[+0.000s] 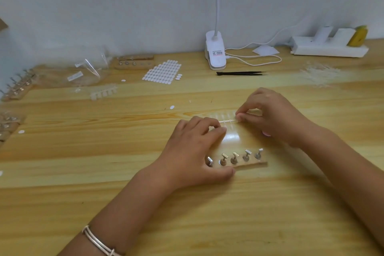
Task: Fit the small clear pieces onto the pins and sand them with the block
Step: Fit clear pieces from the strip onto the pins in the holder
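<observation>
A wooden holder [252, 164] with several metal pins [234, 158] lies on the table in front of me. Just behind it a strip of small clear pieces [225, 117] rests on the wood. My left hand [191, 151] covers the holder's left end, its fingertips pinching the strip's near left edge. My right hand [270, 114] pinches the strip's right end between thumb and forefinger. No sanding block is visible.
A sheet of white oval stickers [163, 71], black tweezers [241, 73], a clip lamp [215, 50] with its cable and a white power strip [329, 48] stand at the back. More pin holders [134, 62] [17, 87], clear bags [87, 68] and a clear strip [104, 92] lie at the left.
</observation>
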The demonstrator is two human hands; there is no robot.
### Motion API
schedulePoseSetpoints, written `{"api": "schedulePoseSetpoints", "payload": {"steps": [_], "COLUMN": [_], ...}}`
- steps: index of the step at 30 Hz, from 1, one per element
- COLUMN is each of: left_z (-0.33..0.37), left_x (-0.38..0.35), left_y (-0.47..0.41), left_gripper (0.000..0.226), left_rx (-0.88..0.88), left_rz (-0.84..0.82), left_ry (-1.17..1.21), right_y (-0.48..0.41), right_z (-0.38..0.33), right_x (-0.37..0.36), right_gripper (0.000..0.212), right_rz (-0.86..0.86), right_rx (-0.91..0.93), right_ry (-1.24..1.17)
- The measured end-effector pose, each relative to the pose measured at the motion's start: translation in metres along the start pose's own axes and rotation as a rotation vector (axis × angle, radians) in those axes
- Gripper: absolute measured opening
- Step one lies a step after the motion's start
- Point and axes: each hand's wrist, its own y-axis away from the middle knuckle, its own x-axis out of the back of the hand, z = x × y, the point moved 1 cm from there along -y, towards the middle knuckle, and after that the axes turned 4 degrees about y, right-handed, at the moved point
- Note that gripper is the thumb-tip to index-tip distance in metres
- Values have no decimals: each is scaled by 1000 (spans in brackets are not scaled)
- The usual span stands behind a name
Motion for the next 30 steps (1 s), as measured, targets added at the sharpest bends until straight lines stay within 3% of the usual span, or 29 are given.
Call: {"api": "schedulePoseSetpoints", "payload": {"steps": [5,13,18,21,25,28,30], "left_z": [-1,-3,-4,-4,-4,-4,-6], "left_x": [-2,-3,-5,-4,-1,-1,0], "left_y": [2,2,0,0,1,3,5], "left_gripper": [82,81,94,91,88,89,90], "left_rx": [-15,-10,22,22,29,37,36], "left_rz": [4,-6,-20,-25,-11,-15,-33], "left_ry": [-50,-37,-9,-9,-19,-8,28], "right_y": [-1,-1,1,1,0,3,7], "right_z": [-6,-7,-7,-4,0,6,0], "right_x": [-2,-2,-1,-2,-9,-1,13], "right_gripper": [13,13,14,19,19,19,19], "right_rz": [-2,1,-111,-126,-106,31,111], "right_rx": [18,-104,-31,24,-107,-264,-238], "right_ry": [105,44,-8,-43,-59,-233,-463]}}
